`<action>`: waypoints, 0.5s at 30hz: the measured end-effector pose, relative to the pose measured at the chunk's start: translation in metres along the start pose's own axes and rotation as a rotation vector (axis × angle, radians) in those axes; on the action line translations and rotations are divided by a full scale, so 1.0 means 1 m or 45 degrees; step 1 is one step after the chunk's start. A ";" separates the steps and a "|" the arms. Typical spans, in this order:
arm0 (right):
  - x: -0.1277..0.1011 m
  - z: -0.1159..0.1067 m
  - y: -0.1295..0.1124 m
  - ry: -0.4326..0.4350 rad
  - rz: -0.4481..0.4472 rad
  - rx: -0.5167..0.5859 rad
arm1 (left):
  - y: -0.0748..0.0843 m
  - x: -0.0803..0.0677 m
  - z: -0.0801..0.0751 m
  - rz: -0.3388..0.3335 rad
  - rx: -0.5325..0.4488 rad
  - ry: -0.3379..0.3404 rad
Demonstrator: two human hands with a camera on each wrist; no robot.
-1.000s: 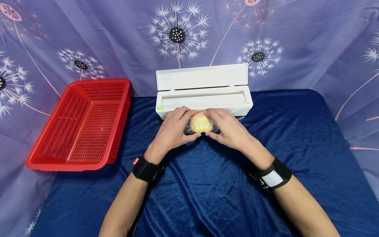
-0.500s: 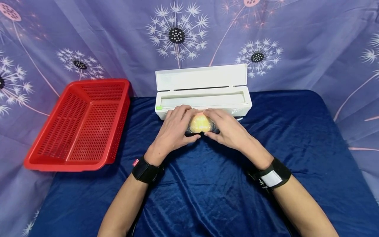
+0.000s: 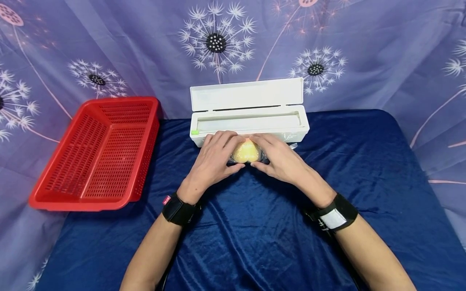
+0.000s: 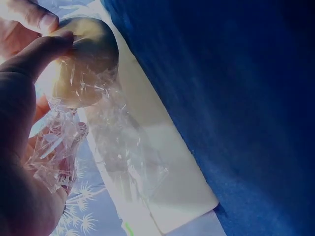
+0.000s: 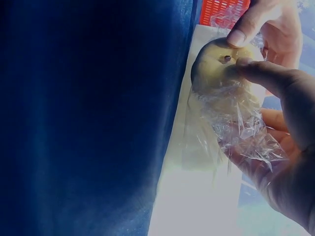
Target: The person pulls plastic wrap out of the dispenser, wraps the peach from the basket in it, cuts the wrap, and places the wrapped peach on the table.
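A yellow apple (image 3: 246, 152) wrapped in clear cling film (image 5: 241, 130) sits between both hands, in front of the white box. My left hand (image 3: 212, 158) grips it from the left and my right hand (image 3: 283, 161) from the right, fingers over the far side. Both thumbs press on the near face of the apple (image 4: 96, 46), close to its dark stem end in the right wrist view. Crumpled film (image 4: 56, 147) bunches out at the sides, within the curl of each hand.
A long white cling film box (image 3: 303, 125) with its lid (image 3: 247, 95) raised stands just behind the hands. Left of it is a red perforated basket (image 3: 145, 161). Blue cloth (image 3: 247, 238) covers the table, and a patterned curtain (image 3: 153, 40) hangs behind.
The apple has turned slightly between the hands, so its near face looks more heart-shaped. Film at the right, below the box, has shifted a little. Both hands have barely moved.
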State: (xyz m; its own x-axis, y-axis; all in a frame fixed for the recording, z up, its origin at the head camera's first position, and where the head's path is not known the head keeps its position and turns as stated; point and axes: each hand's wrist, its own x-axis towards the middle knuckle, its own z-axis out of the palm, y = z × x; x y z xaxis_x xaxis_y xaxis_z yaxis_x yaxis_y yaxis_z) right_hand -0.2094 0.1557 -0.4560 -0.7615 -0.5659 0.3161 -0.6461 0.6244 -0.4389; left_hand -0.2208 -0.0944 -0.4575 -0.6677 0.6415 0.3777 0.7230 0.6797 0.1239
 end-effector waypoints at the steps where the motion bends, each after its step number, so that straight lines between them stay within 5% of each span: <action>1: 0.000 0.000 0.000 -0.002 0.001 0.001 | 0.000 0.000 -0.001 0.000 -0.003 -0.001; 15: 0.002 0.002 0.000 0.021 -0.012 0.015 | -0.002 0.000 -0.003 0.017 0.001 -0.012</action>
State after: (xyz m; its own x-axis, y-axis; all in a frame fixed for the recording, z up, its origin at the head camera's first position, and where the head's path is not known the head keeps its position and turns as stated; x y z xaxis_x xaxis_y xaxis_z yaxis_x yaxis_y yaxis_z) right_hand -0.2108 0.1535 -0.4574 -0.7562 -0.5626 0.3342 -0.6528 0.6128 -0.4453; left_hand -0.2217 -0.0968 -0.4547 -0.6597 0.6539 0.3705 0.7317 0.6713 0.1180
